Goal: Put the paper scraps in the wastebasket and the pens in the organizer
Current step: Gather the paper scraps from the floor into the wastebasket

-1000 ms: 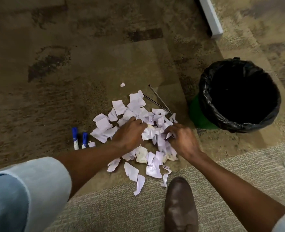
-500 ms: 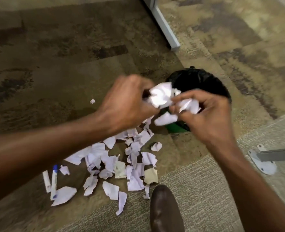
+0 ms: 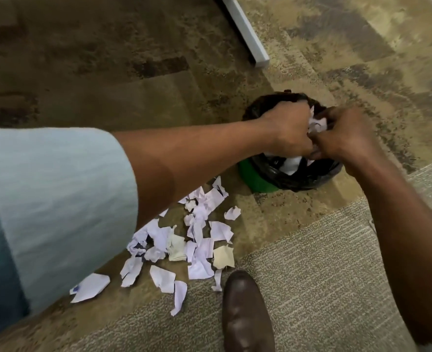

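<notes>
While over wastebasket (image 3: 303, 177), hands (image 3: 289, 128) (image 3: 344, 134) around scraps (image 3: 317, 124).

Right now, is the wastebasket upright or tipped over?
Upright. The wastebasket stands on the carpet, mouth facing up, under the left hand and right hand gripping paper scraps.

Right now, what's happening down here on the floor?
A person is clearing up torn paper. The left hand and right hand together grip a handful of scraps right over the black-lined wastebasket. A pile of scraps lies on the carpet beside a brown shoe, not yet picked up.
</notes>
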Action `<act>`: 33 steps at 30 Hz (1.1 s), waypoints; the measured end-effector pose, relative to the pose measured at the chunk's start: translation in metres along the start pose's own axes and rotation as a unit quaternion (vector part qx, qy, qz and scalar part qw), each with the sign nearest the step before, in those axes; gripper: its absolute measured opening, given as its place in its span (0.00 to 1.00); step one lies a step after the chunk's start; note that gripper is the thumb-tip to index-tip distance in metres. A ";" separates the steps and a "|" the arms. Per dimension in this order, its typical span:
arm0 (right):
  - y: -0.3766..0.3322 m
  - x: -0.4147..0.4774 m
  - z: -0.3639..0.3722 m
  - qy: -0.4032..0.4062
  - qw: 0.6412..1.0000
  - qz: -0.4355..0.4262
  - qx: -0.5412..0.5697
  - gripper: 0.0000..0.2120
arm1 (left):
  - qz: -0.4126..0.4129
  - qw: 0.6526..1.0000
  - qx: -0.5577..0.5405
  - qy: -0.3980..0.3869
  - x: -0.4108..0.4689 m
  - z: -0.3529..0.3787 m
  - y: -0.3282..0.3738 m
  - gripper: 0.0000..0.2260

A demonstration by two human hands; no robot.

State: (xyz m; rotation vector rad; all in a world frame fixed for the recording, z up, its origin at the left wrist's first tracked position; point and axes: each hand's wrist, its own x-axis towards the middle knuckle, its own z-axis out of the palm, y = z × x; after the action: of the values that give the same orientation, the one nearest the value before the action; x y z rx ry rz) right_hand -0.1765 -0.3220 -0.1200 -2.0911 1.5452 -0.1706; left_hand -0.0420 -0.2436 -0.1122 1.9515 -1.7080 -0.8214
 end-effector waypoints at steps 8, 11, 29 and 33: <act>-0.019 -0.046 0.011 0.166 0.974 -0.148 -0.029 0.14 | -0.009 0.982 -0.051 0.181 -0.052 -0.016 -0.059 0.10; -0.034 -0.081 0.041 0.102 0.967 -0.227 0.057 0.08 | -0.065 0.974 -0.013 0.215 -0.083 -0.015 -0.106 0.05; 0.013 -0.090 0.248 -0.224 0.875 -0.346 -0.255 0.52 | -0.184 0.954 0.233 -0.029 -0.163 0.098 -0.246 0.50; 0.014 -0.094 0.252 -0.209 0.879 -0.361 -0.231 0.37 | -0.169 0.948 0.269 -0.006 -0.159 0.110 -0.240 0.39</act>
State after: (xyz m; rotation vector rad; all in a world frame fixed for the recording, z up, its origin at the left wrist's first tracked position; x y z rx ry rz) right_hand -0.1194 -0.1536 -0.3219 -2.7612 0.5238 0.4099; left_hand 0.0497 -0.0414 -0.3253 2.6619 -1.7595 -0.4986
